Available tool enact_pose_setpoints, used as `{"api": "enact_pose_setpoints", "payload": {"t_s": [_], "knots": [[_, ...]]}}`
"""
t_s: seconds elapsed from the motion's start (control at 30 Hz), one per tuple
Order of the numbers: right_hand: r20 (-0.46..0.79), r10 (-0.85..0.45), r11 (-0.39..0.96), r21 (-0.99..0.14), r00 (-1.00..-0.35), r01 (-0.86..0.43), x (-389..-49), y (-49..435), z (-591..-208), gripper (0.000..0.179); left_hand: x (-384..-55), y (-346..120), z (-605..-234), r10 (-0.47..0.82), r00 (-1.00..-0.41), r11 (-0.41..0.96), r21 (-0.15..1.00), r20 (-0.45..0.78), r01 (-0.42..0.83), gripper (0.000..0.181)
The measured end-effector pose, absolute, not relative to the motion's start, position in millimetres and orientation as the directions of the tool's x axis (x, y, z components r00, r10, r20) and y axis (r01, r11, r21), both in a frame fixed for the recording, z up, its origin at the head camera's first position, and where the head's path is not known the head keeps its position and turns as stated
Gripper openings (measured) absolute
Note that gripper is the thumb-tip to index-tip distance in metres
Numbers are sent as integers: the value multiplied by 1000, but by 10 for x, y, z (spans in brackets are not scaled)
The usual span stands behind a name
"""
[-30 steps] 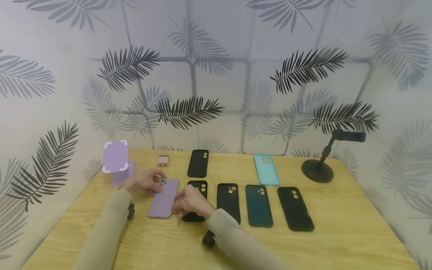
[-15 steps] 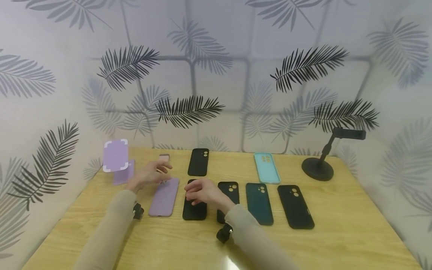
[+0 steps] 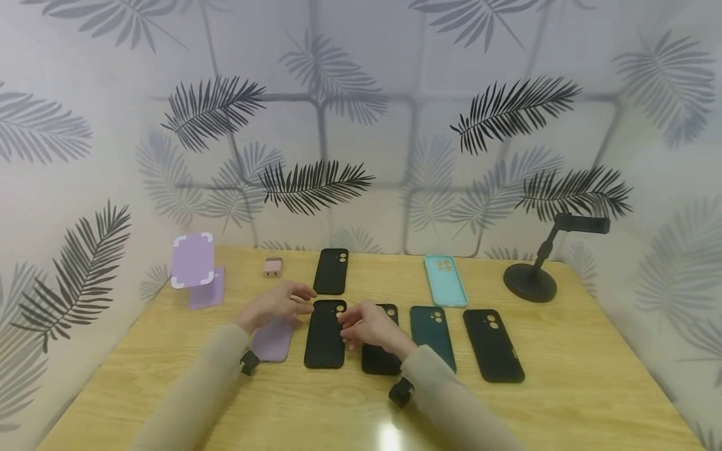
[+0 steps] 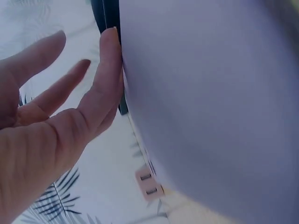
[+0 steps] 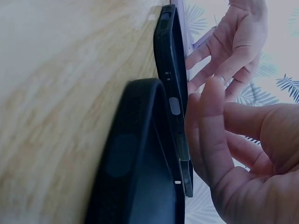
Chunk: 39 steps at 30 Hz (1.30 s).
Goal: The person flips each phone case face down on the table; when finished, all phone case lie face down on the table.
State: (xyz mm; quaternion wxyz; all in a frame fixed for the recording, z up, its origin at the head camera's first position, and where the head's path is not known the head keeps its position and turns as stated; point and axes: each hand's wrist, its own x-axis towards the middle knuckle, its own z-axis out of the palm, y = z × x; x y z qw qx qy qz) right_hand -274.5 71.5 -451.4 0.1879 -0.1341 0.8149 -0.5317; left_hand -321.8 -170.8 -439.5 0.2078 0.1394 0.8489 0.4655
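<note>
Flanking black phone case (image 3: 324,343), lower ctr-left of frame, w/ L hand (image 3: 276,305) & R hand (image 3: 371,326) loosely half-spread — gripping nothing — prob. at aligning step, next needing light two-edge pinch.

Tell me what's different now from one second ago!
The left hand and the right hand let go of the purple phone case and moved right. Now they're at either side of the black case next to it. Both cases, the pink charger, purple stand and black stand stayed put.
</note>
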Motion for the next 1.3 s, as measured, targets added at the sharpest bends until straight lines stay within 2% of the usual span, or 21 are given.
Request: {"api": "enact_pose_setpoints", "payload": {"t_s": [0.3,0.7,0.87,1.1,1.2,1.3], "knots": [[-162,-398,414,-910,-903,-19,-2773,696,-4520,30,-3179,-1625,-4457,404,-876,505,863,-262,-25,45],[-213,-398,427,-904,-892,25,-2815,712,-4508,35,-3173,-1562,-4430,405,-878,497,867,-256,-23,49],[-221,-417,430,-903,-882,23,-2792,657,-4519,38,-3175,-1605,-4427,414,-885,475,880,-215,9,51],[-211,-430,508,-860,-878,-42,-2768,587,-4511,31,-3172,-1669,-4389,456,-872,374,927,-178,6,59],[-203,-461,478,-877,-864,-50,-2748,567,-4508,30,-3168,-1681,-4377,467,-869,347,938,-161,14,64],[-190,-498,435,-899,-846,-54,-2736,548,-4509,37,-3170,-1675,-4361,478,-866,339,941,-147,28,65]]}}
